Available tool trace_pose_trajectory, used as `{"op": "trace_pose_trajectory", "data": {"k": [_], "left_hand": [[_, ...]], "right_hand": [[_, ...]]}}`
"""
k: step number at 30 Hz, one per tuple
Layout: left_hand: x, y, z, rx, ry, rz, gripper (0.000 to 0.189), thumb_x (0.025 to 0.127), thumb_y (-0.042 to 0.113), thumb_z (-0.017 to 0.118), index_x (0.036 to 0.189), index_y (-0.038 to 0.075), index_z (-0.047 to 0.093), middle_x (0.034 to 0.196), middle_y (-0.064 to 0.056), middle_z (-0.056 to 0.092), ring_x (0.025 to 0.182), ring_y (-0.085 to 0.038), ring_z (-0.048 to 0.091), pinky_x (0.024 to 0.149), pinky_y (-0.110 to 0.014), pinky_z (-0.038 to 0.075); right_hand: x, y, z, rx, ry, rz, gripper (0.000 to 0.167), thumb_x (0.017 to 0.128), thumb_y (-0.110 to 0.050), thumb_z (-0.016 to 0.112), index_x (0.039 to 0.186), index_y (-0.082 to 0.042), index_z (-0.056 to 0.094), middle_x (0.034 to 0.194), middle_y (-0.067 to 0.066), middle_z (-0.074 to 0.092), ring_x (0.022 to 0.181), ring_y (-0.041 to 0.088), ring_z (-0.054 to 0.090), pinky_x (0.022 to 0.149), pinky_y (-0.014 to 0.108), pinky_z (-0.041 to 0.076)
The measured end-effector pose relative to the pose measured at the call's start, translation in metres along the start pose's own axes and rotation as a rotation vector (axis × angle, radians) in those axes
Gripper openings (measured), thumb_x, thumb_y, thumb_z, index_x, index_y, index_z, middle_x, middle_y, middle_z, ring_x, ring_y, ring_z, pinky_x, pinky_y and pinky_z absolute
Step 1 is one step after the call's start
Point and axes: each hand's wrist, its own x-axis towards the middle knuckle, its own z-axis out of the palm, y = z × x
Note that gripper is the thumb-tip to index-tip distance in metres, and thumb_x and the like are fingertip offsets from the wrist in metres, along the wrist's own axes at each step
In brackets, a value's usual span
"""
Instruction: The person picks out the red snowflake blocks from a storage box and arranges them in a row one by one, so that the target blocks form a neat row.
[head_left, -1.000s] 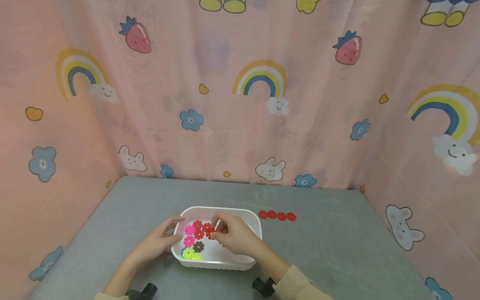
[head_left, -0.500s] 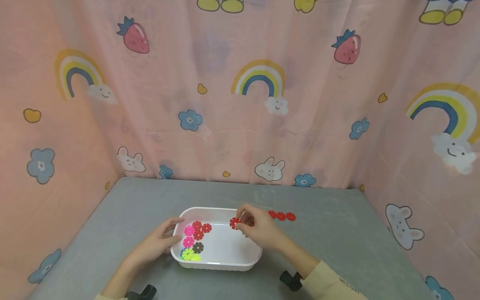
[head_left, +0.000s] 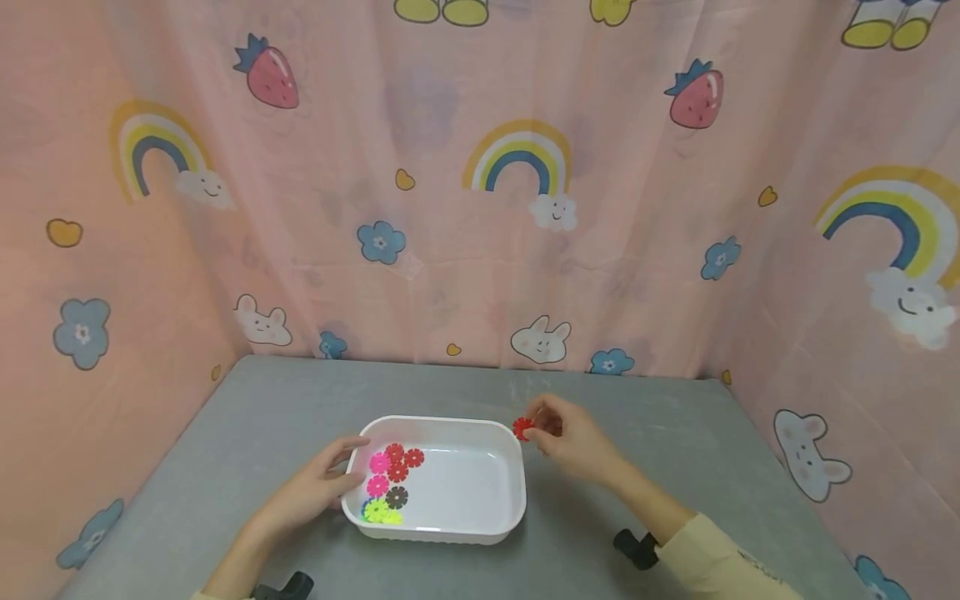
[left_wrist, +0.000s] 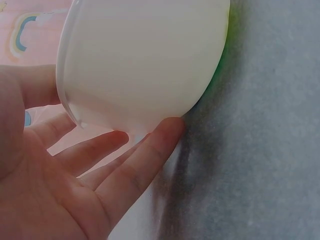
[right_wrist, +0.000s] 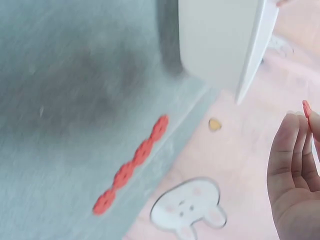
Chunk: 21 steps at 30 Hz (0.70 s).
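A white plastic tray (head_left: 472, 523) stands on the grey table, with small notched flower-shaped discs gathered in its left part. My left hand (head_left: 318, 479) holds the tray's left end: some fingers lap over the rim, others touch the outer wall (left_wrist: 145, 65) in the left wrist view. Just beyond the tray's far right corner, my right hand (head_left: 577, 442) pinches one red notched disc (head_left: 522, 429) between thumb and fingertips. In the right wrist view, a row of red discs (right_wrist: 134, 162) lies flat on the table; in the head view my right hand hides it.
Inside the tray are red discs (head_left: 396, 472), pink discs (head_left: 378, 486), a dark brown disc (head_left: 397, 497) and yellow-green discs (head_left: 378, 511). A pink patterned curtain (head_left: 450, 292) hangs behind and beside the grey table (head_left: 712, 475).
My right hand has lifted a red disc out of the tray and carried it right, over the rim, to the row on the table. My left hand has stayed on the tray.
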Motion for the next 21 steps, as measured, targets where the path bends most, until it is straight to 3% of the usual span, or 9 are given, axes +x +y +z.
{"op": "trace_pose_trajectory", "data": {"k": [9,14,21], "left_hand": [[0.000,-0.001,-0.001,0.009,-0.011,0.015,0.056,0.099,0.023,0.066,0.150,0.013,0.045,0.157,-0.029,0.033,0.130,-0.048,0.052,0.083,-0.046,0.060],[0.000,0.000,-0.001,0.013,-0.010,0.024,0.056,0.099,0.022,0.066,0.149,0.012,0.045,0.156,-0.030,0.034,0.129,-0.049,0.053,0.083,-0.046,0.060],[0.002,-0.002,0.000,0.000,-0.010,0.025,0.056,0.099,0.022,0.067,0.149,0.011,0.045,0.156,-0.030,0.034,0.125,-0.045,0.057,0.081,-0.044,0.060]], "right_hand": [[0.005,0.030,-0.033,-0.041,0.104,0.040,0.017,0.095,-0.008,0.071,0.110,-0.007,0.061,0.091,0.007,0.065,0.075,0.021,0.061,0.062,0.028,0.057],[0.005,0.054,-0.047,-0.024,0.151,0.073,0.018,0.097,-0.009,0.069,0.113,-0.004,0.060,0.091,0.012,0.066,0.075,0.030,0.063,0.064,0.035,0.059],[0.002,0.085,-0.059,0.018,0.196,0.149,0.020,0.098,-0.008,0.067,0.113,0.002,0.059,0.090,0.021,0.066,0.071,0.026,0.064,0.064,0.028,0.058]]}}
